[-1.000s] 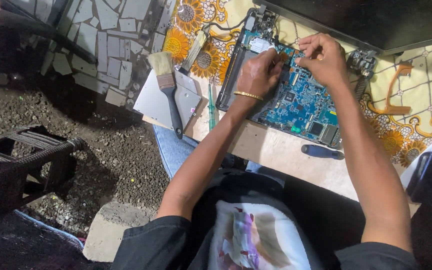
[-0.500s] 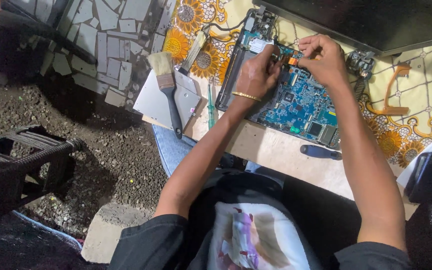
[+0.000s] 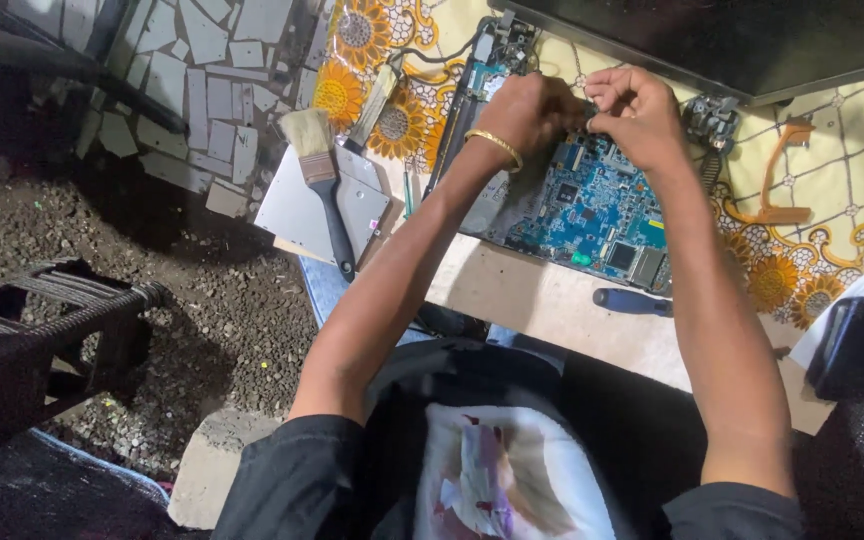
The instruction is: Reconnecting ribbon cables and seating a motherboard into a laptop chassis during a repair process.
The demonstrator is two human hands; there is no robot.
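- Your left hand (image 3: pixel 527 112) and right hand (image 3: pixel 632 115) meet over the far edge of the blue circuit board (image 3: pixel 592 215), which lies on the counter (image 3: pixel 542 310) atop a sunflower-patterned cloth (image 3: pixel 812 260).
- Both grips are curled, fingertips pinched together at one spot on the board's top edge. What sits between them is too small to make out; you cannot tell from here whether either hand actually grasps a part.
- A gold bangle (image 3: pixel 497 145) rides your left wrist, clear of the board.
- To work this spot well, judged from the pose: rest your left palm on the board to steady it, and let your right fingertips do the fine pull or press, straight along the connector line, no twisting.
- Keep your forearms off the bare components nearer you.
- A dark-handled screwdriver (image 3: pixel 632 300) lies just beside the board's near edge, within right-hand reach.
- A paintbrush (image 3: pixel 322 190) rests on a grey metal plate (image 3: pixel 302 215) to your left, well apart from both hands.
- A dark lid panel (image 3: pixel 752 40) lies beyond the board.
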